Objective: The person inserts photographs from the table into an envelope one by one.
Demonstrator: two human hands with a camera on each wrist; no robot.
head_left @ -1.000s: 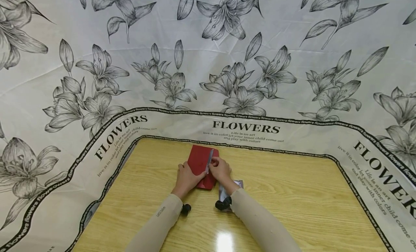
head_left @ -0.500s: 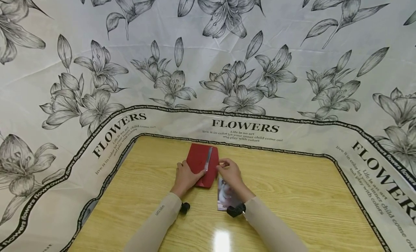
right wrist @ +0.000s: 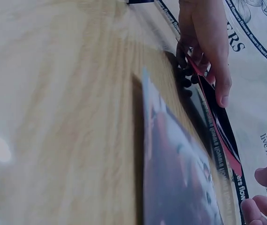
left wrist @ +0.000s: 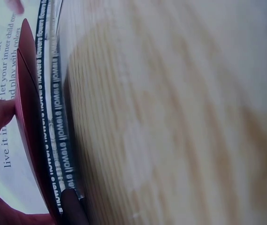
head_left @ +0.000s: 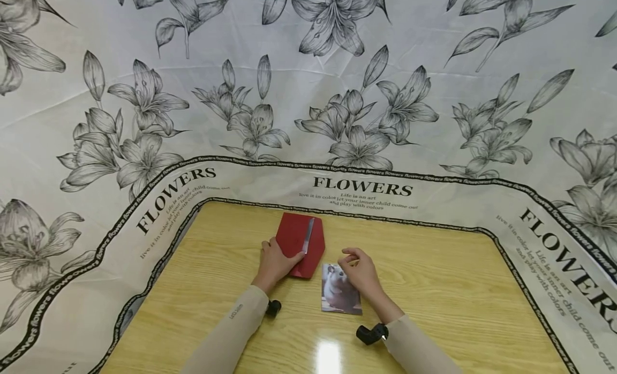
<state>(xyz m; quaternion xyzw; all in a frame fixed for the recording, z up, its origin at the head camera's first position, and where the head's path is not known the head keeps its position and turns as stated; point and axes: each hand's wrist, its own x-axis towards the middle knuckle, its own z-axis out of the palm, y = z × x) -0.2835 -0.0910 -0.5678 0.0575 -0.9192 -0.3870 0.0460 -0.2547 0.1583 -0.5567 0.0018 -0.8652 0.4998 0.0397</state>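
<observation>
A red envelope lies at the far middle of the table, a narrow silvery strip running along it. My left hand grips the envelope's left side, thumb on top near the strip's lower end. In the right wrist view its fingers wrap the envelope's edge, and a dark gap shows in the envelope. To the right, a photo card of a pale mouse-like animal lies on the wood. My right hand hovers over its upper right corner, fingers loosely bent, nothing visible between them.
Beneath everything is the wood-grain table. A white cloth with printed flowers and lettering rises behind its back edge. Black wrist cameras sit under my left cuff and by my right cuff.
My right hand has left the envelope's strip and moved right and nearer to me, uncovering most of the photo card. The left hand keeps its grip on the envelope.
</observation>
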